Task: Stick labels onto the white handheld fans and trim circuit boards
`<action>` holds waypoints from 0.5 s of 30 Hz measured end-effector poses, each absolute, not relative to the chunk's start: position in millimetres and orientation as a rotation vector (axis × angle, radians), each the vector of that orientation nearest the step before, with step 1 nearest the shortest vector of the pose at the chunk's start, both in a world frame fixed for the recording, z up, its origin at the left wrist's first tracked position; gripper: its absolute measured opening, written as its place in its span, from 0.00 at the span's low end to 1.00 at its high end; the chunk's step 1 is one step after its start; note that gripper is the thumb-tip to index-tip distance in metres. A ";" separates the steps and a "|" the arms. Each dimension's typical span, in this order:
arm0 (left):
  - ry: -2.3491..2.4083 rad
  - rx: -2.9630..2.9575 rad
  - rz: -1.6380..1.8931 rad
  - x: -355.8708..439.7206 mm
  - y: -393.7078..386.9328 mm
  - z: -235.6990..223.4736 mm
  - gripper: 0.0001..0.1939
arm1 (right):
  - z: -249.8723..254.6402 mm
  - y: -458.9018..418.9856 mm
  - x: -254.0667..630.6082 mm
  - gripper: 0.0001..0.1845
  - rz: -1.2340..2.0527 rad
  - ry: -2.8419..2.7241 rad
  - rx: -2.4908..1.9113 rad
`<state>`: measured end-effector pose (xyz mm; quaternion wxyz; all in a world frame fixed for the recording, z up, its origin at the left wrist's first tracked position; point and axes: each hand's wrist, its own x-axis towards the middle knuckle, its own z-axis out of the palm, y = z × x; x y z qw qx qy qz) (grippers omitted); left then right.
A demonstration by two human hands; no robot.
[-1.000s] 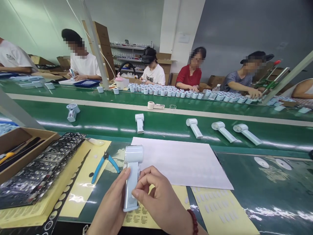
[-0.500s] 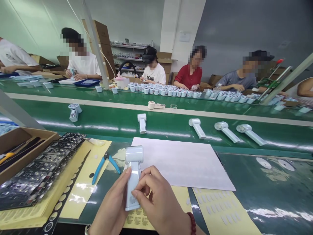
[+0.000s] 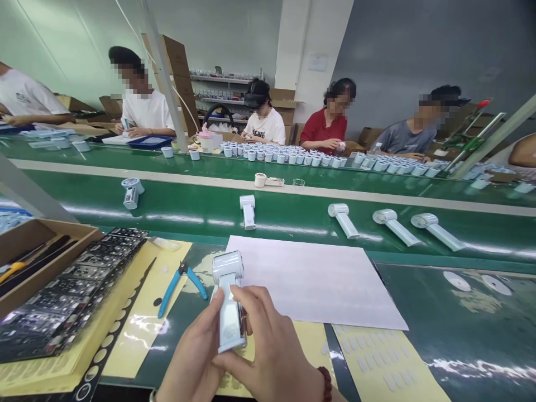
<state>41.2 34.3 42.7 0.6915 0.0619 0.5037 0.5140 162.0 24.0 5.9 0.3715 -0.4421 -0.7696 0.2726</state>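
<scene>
One open cardboard box [image 3: 62,258]: well left of the fingers, with a yellow-handled tool inside.
Circuit boards [image 3: 75,298]: overlapping in rows on the table [image 3: 452,324], between box and fingers.
Leftmost fan-shaped unit [image 3: 132,195]: on the green belt [image 3: 293,215], beyond the fingers and to their left.
Blue-handled cutters [image 3: 170,295]: near the left fingers, on their left, handles spread.
Left hand [image 3: 190,352]: fingers closed around the handle's left side, thumb along its edge.
Light blue device [image 3: 230,304]: gripped between both hands, round head beyond the fingers, handle pointing back toward the wearer.
Right hand [image 3: 274,340]: fingers gripping the handle, a fingertip on its upper face, thumb at its bottom end.
White paper [image 3: 312,279]: flat, just beyond the right fingers and extending right.
Sticker sheet [image 3: 385,363]: yellow with pale oval pieces, right of the right fingers.
White discs [image 3: 456,281]: two, flat, well right of the fingers.
</scene>
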 end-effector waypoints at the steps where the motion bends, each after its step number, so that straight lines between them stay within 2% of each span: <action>1: 1.117 0.124 1.155 41.4 34.3 42.6 0.10 | 5.7 24.9 161.1 0.53 0.710 -1.962 -1.137; 4: 1.105 0.123 1.134 38.6 41.6 43.9 0.09 | 6.9 30.1 161.9 0.51 0.806 -1.845 -1.079; 6: 1.158 0.191 1.148 34.2 56.3 48.0 0.11 | 7.3 36.5 165.3 0.43 0.870 -1.726 -1.005; 8: 1.232 0.260 1.220 27.8 80.7 53.1 0.11 | 6.9 45.3 169.0 0.30 0.870 -1.675 -1.037; 10: 1.285 0.299 1.323 19.4 113.5 56.3 0.08 | 7.0 55.5 170.4 0.24 0.835 -1.773 -1.184; 13: 1.366 0.340 1.451 5.0 169.4 52.7 0.05 | 7.3 69.4 165.3 0.30 0.832 -2.082 -1.436; 15: 1.426 0.385 1.456 -3.4 203.7 45.0 0.10 | 3.4 75.5 158.0 0.39 0.799 -2.309 -1.484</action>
